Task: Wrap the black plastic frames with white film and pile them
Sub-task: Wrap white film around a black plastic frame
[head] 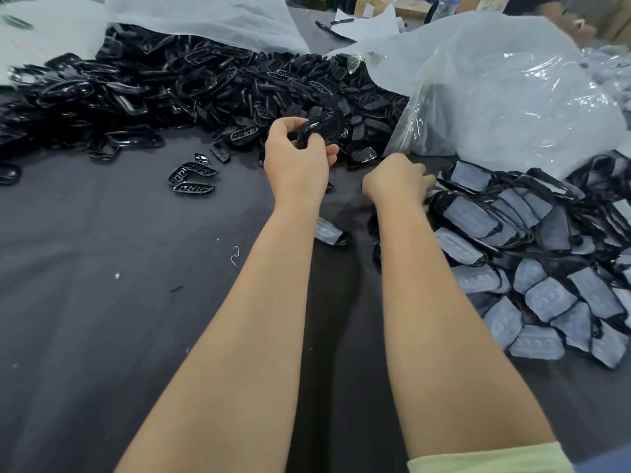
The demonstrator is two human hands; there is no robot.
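My left hand [296, 155] grips a glossy black plastic frame [321, 130] and holds it above the near edge of a big heap of bare black frames [153, 87]. My right hand [396, 177] reaches right, fingers extended toward the pile of frames wrapped in white film [532, 254]; its fingertips touch the pile's left edge and I see nothing held in it. One wrapped frame [329, 233] lies alone on the cloth between my forearms.
A dark grey cloth [102, 319] covers the table. Large clear and white plastic bags [512, 90] lie at the back and right. A few loose black parts [193, 177] sit left of my hands. Cardboard boxes stand at the far edge.
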